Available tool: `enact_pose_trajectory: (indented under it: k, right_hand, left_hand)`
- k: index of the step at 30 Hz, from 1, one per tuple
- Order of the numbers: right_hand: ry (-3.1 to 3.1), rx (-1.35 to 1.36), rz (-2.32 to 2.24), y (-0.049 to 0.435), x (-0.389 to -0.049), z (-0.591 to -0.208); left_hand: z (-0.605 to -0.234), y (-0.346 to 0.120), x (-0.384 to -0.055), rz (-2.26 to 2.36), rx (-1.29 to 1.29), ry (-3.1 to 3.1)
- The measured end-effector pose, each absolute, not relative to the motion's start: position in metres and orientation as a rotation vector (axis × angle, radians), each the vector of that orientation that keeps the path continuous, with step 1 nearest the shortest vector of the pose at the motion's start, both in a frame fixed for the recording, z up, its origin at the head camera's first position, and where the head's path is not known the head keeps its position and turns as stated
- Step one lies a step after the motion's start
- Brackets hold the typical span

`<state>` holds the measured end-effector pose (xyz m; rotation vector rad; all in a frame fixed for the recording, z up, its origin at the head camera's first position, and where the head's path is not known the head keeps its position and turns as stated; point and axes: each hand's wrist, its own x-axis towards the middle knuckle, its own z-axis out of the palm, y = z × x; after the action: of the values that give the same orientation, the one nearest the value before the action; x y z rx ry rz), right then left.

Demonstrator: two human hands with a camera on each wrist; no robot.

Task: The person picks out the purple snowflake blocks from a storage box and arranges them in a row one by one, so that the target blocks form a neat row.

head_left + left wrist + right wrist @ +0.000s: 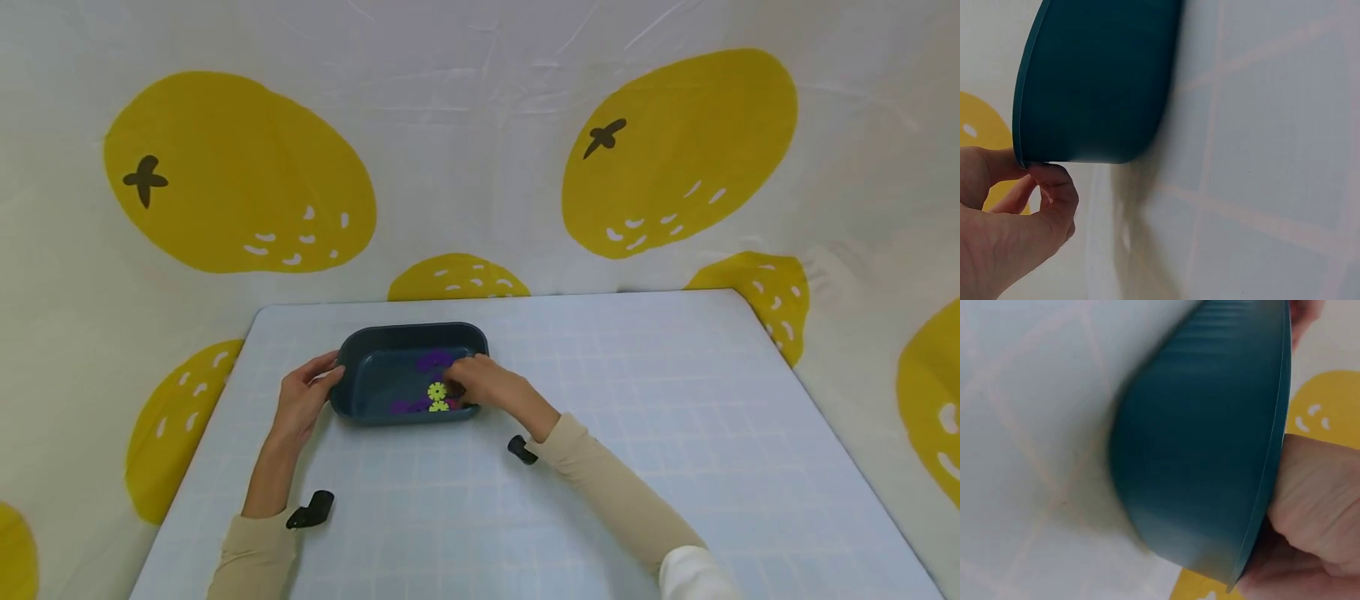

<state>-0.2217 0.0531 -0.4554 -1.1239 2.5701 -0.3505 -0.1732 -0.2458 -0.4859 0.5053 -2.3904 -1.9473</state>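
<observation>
A dark teal oblong basin [375, 335] stands toward the back of the table. My left hand [303, 396] pinches the rim at its left end; in the left wrist view the thumb and curled fingers of that left hand [1029, 219] meet at the rim. My right hand [487, 383] reaches over the right end, fingers bent down into the basin. Its fingertips are hidden, so I cannot tell what they hold. Beside them lie yellow flower-shaped pieces [437, 391] and purple pieces [433, 360]. A bit of reddish pink shows under the right fingers.
The table [637, 467] has a pale checked cloth. Behind it hangs a white curtain [465, 167] printed with large yellow fruit. Black wrist devices [311, 509] stick out by both cuffs.
</observation>
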Motion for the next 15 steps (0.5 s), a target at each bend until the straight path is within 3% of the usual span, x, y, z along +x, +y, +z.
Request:
enact_pose_trajectory:
  k: [8,15]
  right_hand:
    - [2.539,-1.062,-0.395,0.0569,-0.2207,-0.4500]
    - [2.403,-1.188,-0.641,0.0610,-0.2273,-0.4545]
  left_hand:
    - [-0.4829,-0.2394,-0.1738,-1.948,0.511,-2.383]
    - [-0.4822,-0.2409,-0.1714,-1.907,0.559,-2.395]
